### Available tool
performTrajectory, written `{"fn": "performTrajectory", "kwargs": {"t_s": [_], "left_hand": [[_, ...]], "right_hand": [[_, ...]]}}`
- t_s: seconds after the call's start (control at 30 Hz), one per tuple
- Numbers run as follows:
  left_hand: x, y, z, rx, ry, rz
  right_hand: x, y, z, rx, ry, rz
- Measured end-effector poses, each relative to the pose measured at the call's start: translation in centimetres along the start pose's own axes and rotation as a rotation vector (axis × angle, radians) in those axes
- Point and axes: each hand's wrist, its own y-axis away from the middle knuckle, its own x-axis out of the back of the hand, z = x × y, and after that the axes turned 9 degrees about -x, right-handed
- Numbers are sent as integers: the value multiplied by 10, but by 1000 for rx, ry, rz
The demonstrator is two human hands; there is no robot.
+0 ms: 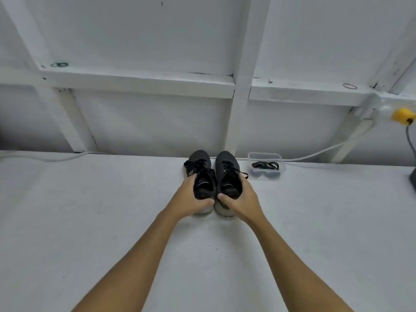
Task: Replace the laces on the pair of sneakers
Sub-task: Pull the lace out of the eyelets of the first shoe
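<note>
I see both hands out in front of me on the white desk (pixel 90 221), each one wrapped around the heel end of a sneaker. My left hand (pixel 191 198) grips the left sneaker (pixel 200 174), fingers curled over its outer side and the thumb hooked across the back of the collar. My right hand (pixel 239 200) grips the right sneaker (pixel 226 172) in the mirror way, thumb lying over the heel and fingers curled round the outer side. The two sneakers stand side by side on the desk, toes pointing away from me toward the white wall (pixel 146 122), their inner sides touching or very nearly so; I cannot tell which. Both are dark grey to black with pale soles and both have black laces (pixel 198 164) threaded through them, with loose ends spilling off the outer sides. Just to the right of the right sneaker sits a clear plastic container (pixel 265 157), apart from the shoe, with a bundle of spare black laces (pixel 266 165) lying inside it. Beyond the container a white cable (pixel 315 155) runs along the foot of the wall, and farther right of it a yellow plug (pixel 404 114) hangs at the wall.
</note>
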Motion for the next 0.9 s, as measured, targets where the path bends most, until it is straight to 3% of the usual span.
{"fn": "performTrajectory", "kwargs": {"t_s": [0.1,0.37,0.9], "left_hand": [[-4,-1,7,-29,-3,57],[-7,12,12,93,-19,147],[-5,92,21,149,-125,227]], "right_hand": [[0,0,6,-52,28,2],[-5,-3,15,-171,36,39],[-6,73,27,-162,52,127]]}}
